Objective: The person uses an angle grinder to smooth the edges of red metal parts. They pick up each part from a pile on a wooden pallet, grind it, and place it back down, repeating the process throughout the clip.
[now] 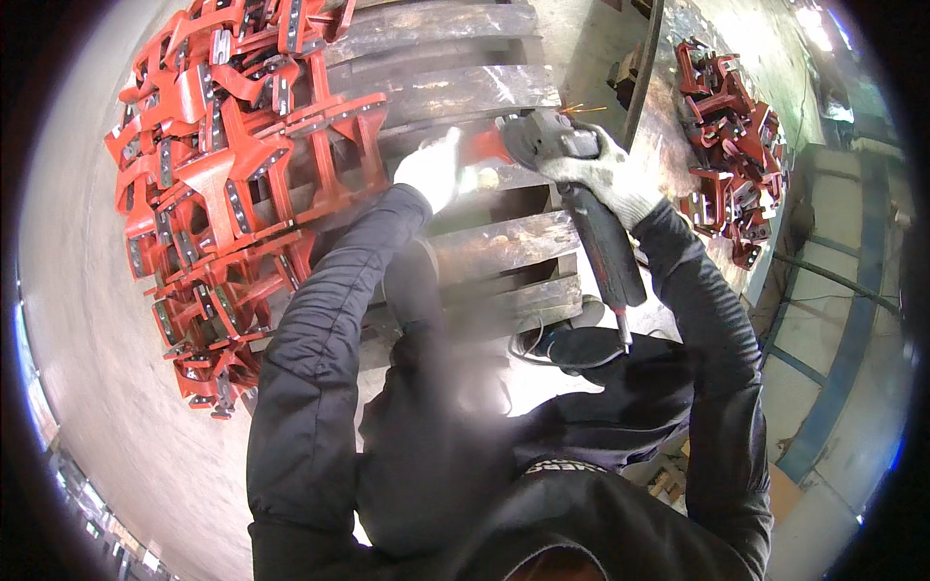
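Pallet: one, wooden (446, 102), with at least five slats showing; it probably serves as a low rest for the work, since both hands meet above it.
Left heap: one pile of red brackets (223, 174) along the pallet's left edge; dozens perhaps, but they overlap too much for a sure count. Lying there, they are likely within easy reach of the left hand.
Board: one worn brown surface (664, 116) beyond the pallet's right edge; whether it is a bench I cannot tell.
Right heap: one smaller pile of red parts (727, 165) on the board, away from its left edge; too tangled to count, and seemingly kept apart from the left heap.
Grinder: one, black body (586, 213) slanting down to the right, its head over the pallet's right part.
Right hand: one, gloved (608, 172), fingers wrapped around the grinder's head, presumably to steer it.
Left hand: one, gloved (433, 172), fingers seemingly pinching the red piece, probably to steady it; glare blurs them.
Red piece: one (484, 145), between left hand and grinder head, above the pallet.
Cable: one (623, 334), trailing from the grinder's lower end.
Sparks: a few thin streaks (581, 107) just beyond the head; uncountable.
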Motion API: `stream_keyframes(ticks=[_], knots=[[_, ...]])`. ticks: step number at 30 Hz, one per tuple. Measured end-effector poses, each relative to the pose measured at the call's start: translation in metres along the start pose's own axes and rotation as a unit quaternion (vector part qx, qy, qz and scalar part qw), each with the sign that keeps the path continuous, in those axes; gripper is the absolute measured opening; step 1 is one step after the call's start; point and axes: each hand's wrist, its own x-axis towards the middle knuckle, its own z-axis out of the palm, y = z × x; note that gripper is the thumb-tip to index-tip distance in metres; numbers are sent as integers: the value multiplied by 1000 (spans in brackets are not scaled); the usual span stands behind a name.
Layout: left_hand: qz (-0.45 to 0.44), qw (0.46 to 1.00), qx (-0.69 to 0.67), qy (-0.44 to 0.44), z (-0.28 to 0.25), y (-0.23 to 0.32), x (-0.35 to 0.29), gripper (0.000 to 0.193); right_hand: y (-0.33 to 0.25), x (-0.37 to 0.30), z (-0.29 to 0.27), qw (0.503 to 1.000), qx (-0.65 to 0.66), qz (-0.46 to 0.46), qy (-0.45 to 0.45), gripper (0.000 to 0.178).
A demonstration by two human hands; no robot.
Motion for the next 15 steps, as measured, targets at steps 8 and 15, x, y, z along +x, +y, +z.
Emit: stream_keyframes(ticks=[8, 15], knots=[[-5, 1000, -1, -29, -4, 2, 3, 75, -6, -17, 2, 996, 63, 70, 12, 28], [-12, 999, -3, -43, -12, 11, 3, 76, 24, 2, 10, 939, 307, 150, 47, 35]])
